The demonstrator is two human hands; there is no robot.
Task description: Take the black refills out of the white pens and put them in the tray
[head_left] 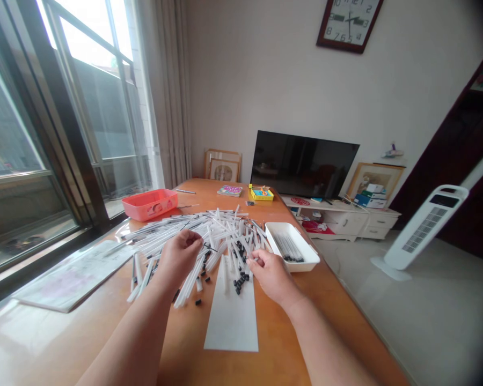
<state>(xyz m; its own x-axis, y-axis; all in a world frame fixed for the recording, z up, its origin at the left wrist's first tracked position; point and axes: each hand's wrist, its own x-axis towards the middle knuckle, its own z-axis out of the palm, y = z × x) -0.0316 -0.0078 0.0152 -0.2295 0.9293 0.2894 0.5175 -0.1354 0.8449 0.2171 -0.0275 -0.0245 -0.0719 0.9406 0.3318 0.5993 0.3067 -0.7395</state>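
Note:
My left hand [180, 254] is closed in a pinch over the pile, with a thin dark stick [210, 247] poking out from its fingertips. Closer to the right side, my right hand [269, 272] is also pinched shut; whatever lies between its fingers is too small to make out. Clear and white plastic tubes [221, 222] spread in a large heap beyond and between both hands. Small black caps [241, 280] lie clustered beside my right fingers, on a long white sheet of paper [231, 327]. A white tray [312, 260] holding several black-ended clear tubes [287, 246] stands just past my right hand.
A red plastic basket [151, 206] sits at the far left of the table. Left of the heap lies a large flat booklet [72, 276]. Toward the back are a colourful booklet [229, 191] and a yellow box [261, 193]. The table's right edge [346, 289] runs beside my right arm.

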